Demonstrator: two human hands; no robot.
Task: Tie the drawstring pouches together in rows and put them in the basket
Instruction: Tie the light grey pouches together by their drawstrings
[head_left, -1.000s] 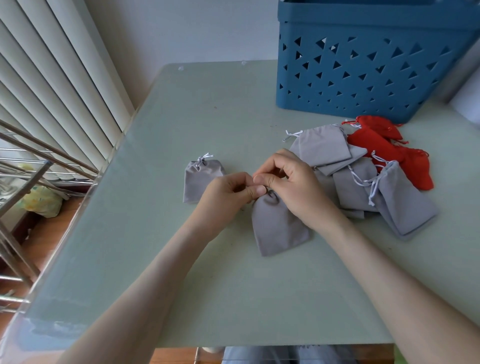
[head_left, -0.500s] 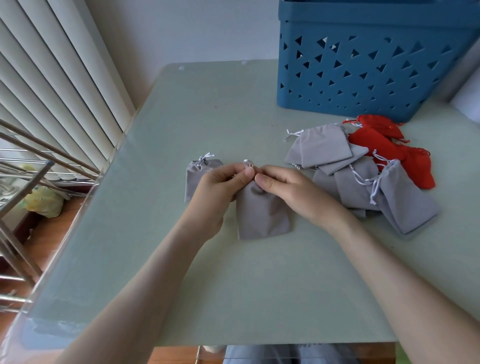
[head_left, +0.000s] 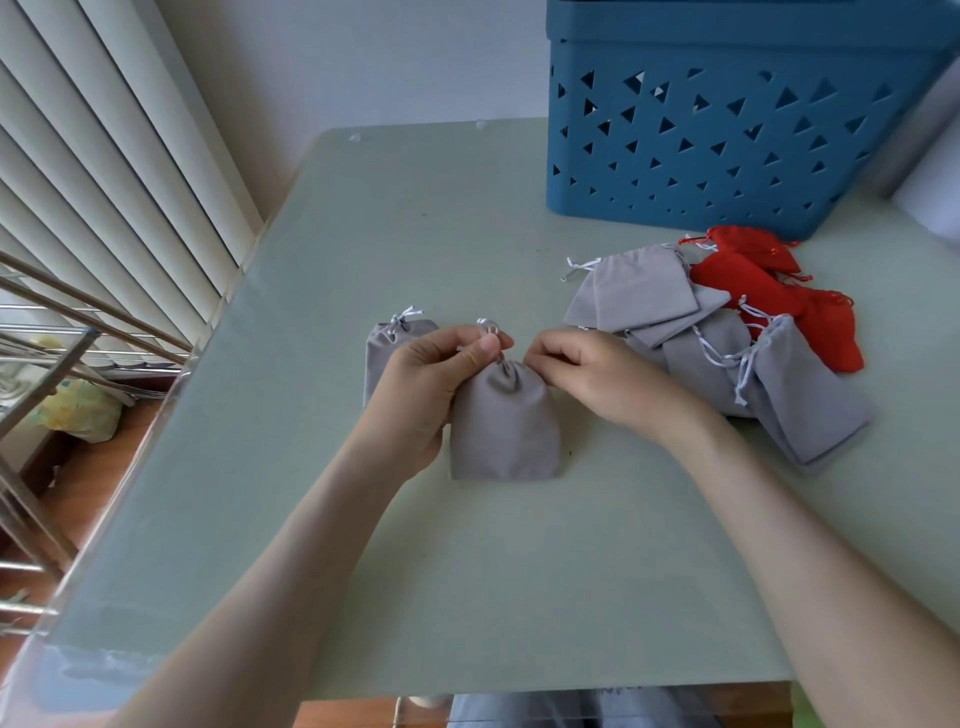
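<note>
Pouch one (head_left: 387, 348) lies flat on the surface (head_left: 363, 571), partly behind the left hand (head_left: 431, 384). That hand pinches the cord (head_left: 488, 326) of pouch two (head_left: 504, 421), just beside it, while the right hand (head_left: 597, 374), fingers curled, seems to pinch pouch two's gathered neck. I judge this the tying step: next, that cord needs knotting to pouch one's, with the pile (head_left: 701, 332) and basket (head_left: 727, 130) waiting at the right.

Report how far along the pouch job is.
Done: one cinched grey pouch lies at left. In hand: the left hand pinches the drawstring of the middle grey pouch; the right hand is at its mouth. Left: the grey pile and red pouches lie loose outside the blue basket.
</note>
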